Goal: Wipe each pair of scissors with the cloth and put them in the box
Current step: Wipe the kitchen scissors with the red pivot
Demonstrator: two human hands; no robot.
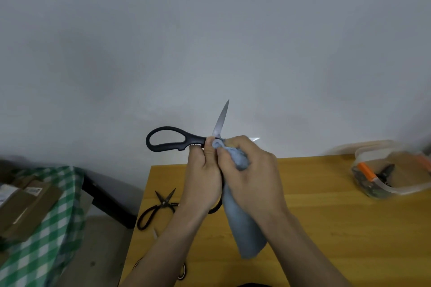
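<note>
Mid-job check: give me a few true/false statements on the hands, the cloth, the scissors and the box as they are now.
1. The left hand grips the open scissors near the pivot. True.
2. The right hand holds a red cloth. False: the cloth is blue.
3. The held scissors are closed. False: one blade points up and the other tip shows to the right.
4. Small black scissors lie on the table. True.
5. The box stands at the table's left edge. False: it is at the far right, with something dark inside.
</note>
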